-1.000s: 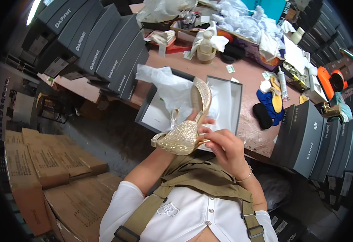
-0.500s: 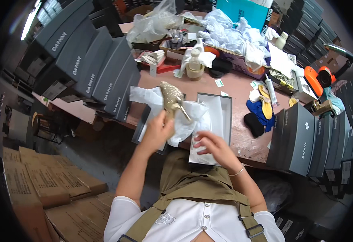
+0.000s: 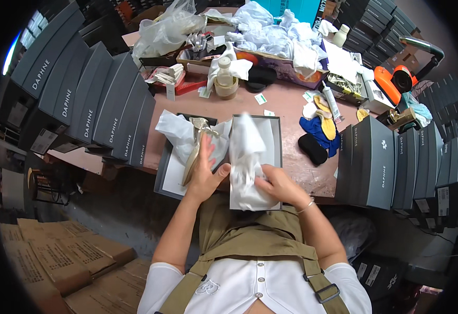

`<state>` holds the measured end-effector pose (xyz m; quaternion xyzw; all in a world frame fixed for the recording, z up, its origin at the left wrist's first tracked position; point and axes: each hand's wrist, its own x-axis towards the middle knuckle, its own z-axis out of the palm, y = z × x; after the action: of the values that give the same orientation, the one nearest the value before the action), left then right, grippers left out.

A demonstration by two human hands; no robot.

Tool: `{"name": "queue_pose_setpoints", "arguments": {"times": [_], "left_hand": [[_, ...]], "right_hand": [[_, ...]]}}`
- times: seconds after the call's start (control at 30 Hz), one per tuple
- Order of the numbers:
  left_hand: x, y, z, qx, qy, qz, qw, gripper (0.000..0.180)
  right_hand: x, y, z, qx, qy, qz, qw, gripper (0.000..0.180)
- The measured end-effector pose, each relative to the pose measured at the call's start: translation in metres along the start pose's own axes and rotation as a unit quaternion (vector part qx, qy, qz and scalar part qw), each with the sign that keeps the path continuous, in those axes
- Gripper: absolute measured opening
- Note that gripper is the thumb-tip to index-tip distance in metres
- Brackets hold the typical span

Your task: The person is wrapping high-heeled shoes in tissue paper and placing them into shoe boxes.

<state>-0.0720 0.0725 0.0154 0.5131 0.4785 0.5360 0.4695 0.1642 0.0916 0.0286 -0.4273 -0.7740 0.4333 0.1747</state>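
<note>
Gold heeled shoe (image 3: 196,149) lying lengthwise in open grey box (image 3: 162,178), on white tissue (image 3: 174,133) spread under it; left hand (image 3: 205,172) flat on the shoe, fingers extended, pressing rather than clasping. Right hand (image 3: 275,184) closed around a second tissue sheet (image 3: 246,157), lifted and blurred, over the box's near right part and the lid (image 3: 276,141) lying just beside. Judged stage: one shoe seated, paper partly arranged; shoe not yet covered, lid still off, any second shoe not visible. Box contents: shoe and tissue only, as far as visible. Outward on pinkish worktable (image 3: 286,107): tape roll with small bottle (image 3: 226,78) behind the box; blue and yellow insoles (image 3: 318,125) and a black pad (image 3: 313,149) to the right; white tube (image 3: 330,102) near them. Open carton (image 3: 278,60) at the far edge holding heaped white paper; clear plastic bag (image 3: 166,29) beside it. Closed grey boxes (image 3: 98,99) stacked in rows at left, more closed boxes (image 3: 383,157) upright at right. Orange tape dispenser (image 3: 391,83) at far right. Brown cartons (image 3: 51,256) on the floor at lower left.
</note>
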Motion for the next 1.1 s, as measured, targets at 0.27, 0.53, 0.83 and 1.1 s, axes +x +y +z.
{"name": "queue_pose_setpoints", "arguments": {"times": [0.27, 0.53, 0.83, 1.1], "left_hand": [[-0.003, 0.024, 0.031, -0.449, 0.212, -0.167, 0.852, 0.040], [0.016, 0.031, 0.002, -0.461, 0.276, -0.108, 0.836, 0.047], [-0.003, 0.024, -0.004, -0.491, 0.246, -0.126, 0.826, 0.045], [-0.011, 0.008, -0.028, -0.455, 0.212, -0.135, 0.854, 0.047]], "right_hand": [[-0.001, -0.044, -0.019, -0.387, 0.184, -0.211, 0.879, 0.036], [-0.065, -0.029, 0.075, 0.069, 0.011, -0.207, 0.976, 0.040], [-0.025, -0.033, 0.003, 0.312, 0.057, 0.047, 0.947, 0.024], [-0.053, -0.001, -0.039, 0.163, 0.083, -0.033, 0.983, 0.039]]}}
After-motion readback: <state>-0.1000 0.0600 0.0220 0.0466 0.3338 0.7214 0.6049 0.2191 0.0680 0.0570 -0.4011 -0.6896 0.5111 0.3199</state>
